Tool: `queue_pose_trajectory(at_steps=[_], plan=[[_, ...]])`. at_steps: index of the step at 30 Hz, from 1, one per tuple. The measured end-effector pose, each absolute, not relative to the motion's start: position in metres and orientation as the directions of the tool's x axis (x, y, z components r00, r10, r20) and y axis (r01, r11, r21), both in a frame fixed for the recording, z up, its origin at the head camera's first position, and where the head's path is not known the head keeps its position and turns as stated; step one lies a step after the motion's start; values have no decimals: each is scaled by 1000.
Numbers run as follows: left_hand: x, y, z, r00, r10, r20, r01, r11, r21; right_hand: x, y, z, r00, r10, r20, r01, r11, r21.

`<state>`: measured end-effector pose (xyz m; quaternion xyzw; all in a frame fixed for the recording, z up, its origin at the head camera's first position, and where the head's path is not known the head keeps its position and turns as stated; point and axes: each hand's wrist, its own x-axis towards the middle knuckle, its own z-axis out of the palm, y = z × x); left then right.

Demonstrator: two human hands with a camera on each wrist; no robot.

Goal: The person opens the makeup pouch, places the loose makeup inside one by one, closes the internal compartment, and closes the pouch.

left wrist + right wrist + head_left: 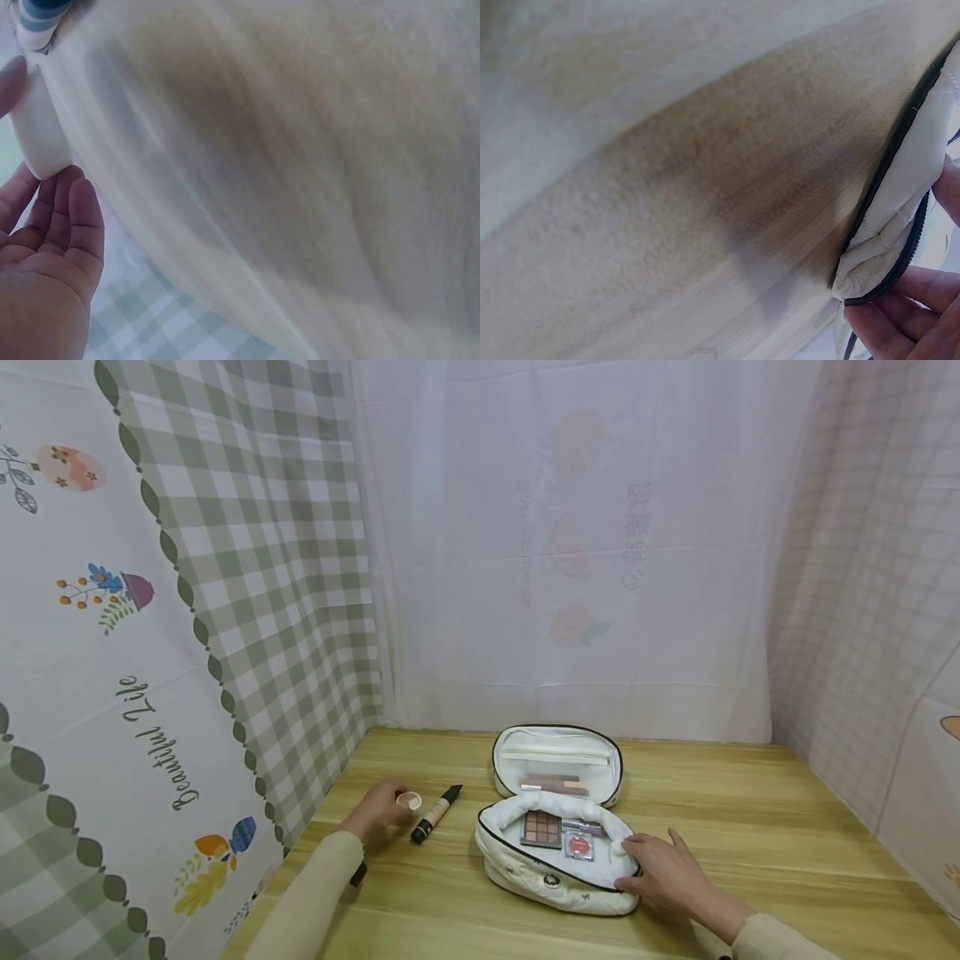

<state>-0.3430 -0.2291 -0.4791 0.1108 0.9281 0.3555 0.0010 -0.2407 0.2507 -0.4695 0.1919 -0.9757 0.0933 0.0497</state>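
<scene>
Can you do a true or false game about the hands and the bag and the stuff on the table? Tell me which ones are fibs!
1. The left hand holds a small round thing. True.
2. The right hand touches the edge of the bag. True.
3. The bag is shut tight. False: it is open, with its lid tipped back.
4. Every tube is inside the bag. False: a black-and-beige tube lies on the table.
5. A palette with little squares is inside the bag. True.
</scene>
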Motion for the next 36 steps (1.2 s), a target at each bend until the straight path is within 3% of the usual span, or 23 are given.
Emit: queue_pose_trajectory(at_steps=[10,24,36], plan=[[-353,-226,-461,-980,172,98,194,744,639,-241,250,-467,-924,-362,126,-379,912,-160],[-358,-190,-427,-960,251,125,269,701,660,-243,249,-467,-922,-368,124,-384,911,-152],[-361,-152,-416,-903,378,203,426,726,541,-241,249,-467,-924,-363,121,-379,911,-159]])
